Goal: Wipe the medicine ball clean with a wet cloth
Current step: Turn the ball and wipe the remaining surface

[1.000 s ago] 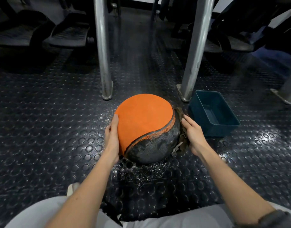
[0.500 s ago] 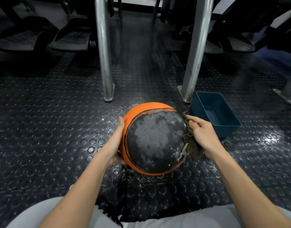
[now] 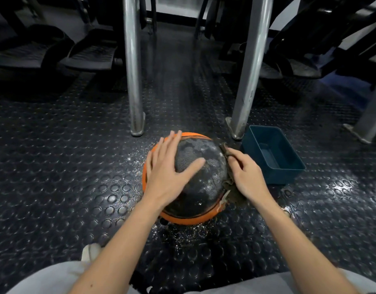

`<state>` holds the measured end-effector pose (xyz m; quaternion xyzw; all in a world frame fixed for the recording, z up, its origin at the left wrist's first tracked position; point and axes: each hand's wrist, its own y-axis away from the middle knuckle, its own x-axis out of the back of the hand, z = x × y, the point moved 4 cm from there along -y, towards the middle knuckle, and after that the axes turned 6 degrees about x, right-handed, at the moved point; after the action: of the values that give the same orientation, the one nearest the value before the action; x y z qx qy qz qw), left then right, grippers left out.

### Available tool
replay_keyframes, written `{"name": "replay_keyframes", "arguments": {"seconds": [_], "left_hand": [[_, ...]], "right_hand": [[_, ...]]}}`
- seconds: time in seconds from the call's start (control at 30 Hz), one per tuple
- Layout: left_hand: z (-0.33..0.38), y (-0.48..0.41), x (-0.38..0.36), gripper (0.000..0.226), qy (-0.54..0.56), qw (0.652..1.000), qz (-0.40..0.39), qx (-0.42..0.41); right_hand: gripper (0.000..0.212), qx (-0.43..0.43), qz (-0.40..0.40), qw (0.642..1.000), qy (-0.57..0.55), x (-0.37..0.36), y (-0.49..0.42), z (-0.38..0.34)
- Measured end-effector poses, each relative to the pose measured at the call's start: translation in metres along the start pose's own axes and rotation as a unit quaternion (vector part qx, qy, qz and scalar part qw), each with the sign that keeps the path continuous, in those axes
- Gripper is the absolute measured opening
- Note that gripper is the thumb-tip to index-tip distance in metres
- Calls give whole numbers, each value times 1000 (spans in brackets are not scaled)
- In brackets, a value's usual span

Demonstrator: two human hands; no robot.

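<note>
As left hand [image 3: 168, 179] splays on ball [image 3: 206, 187], right hand [image 3: 248, 179] pinches cloth [image 3: 237, 196].

Gym, studded black rubber floor [image 3: 55, 166], steel equipment legs [image 3: 133, 71], black machine footplates [image 3: 91, 54] behind

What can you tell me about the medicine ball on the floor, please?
The medicine ball is round and orange, with a large dark grey textured panel turned up, blotched with pale residue. It sits on the studded floor, ringed by wet speckles. The left hand lies flat on its top, fingers spread; the right hand holds a dark cloth against its right side.
</note>
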<state>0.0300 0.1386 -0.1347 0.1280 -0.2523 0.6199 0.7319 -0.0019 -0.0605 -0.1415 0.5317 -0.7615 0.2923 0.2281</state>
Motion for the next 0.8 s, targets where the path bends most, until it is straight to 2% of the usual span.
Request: {"name": "replay_keyframes", "arguments": {"seconds": [0.1,0.23,0.33,0.5,0.57,0.7,0.73,0.8], "left_hand": [[-5,-2,5,99,-62,997,33,26],[-11,2,9,100,-45,998,29,29],[-10,6,7,102,-53,998,30,11],[2,14,-6,98,-92,995,-11,-21],[3,13,-8,99,-97,995,-2,-23],[-2,8,-3,101,-72,997,28,-12],[-4,9,-2,101,-72,997,25,-10],[-4,12,-2,103,-76,997,12,-13]], "right_hand": [[28,58,-6,998,24,6,-2,-11],[24,179,-10,975,133,9,-2,-33],[22,256,-8,956,140,3,-1,-48],[22,139,0,986,94,8,-24,-21],[22,146,18,984,101,11,-8,-28],[24,261,19,955,140,4,39,-61],[24,261,15,955,140,4,36,-59],[24,197,15,972,129,5,10,-42]]}}
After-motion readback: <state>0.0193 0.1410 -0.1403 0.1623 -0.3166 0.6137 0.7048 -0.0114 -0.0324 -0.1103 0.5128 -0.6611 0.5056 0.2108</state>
